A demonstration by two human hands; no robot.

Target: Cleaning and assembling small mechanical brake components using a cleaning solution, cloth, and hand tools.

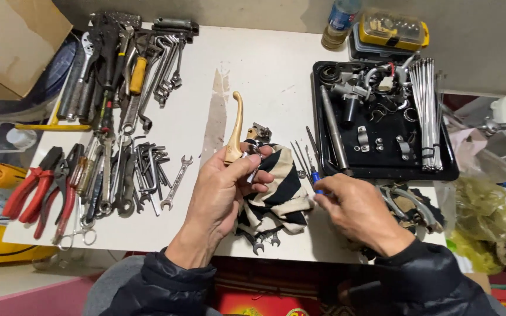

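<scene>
- While both hands sit over the white tabletop, left hand pinches a small silver metal part between thumb and fingertips, above the black-and-cream striped cloth.
- Right hand fingers clenched around a blue-handled thin tool, just beside the cloth's right edge.
- Tan curved brake lever lies on the table, touching the cloth's top left.
- Black rectangular tray, right of the hands: holds a bundle of silver spokes, a long grey rod, small clamps and brackets.
- Yellow-lidded plastic case behind the tray, contents unclear.
- Loose spanners and red-handled pliers well left.
</scene>
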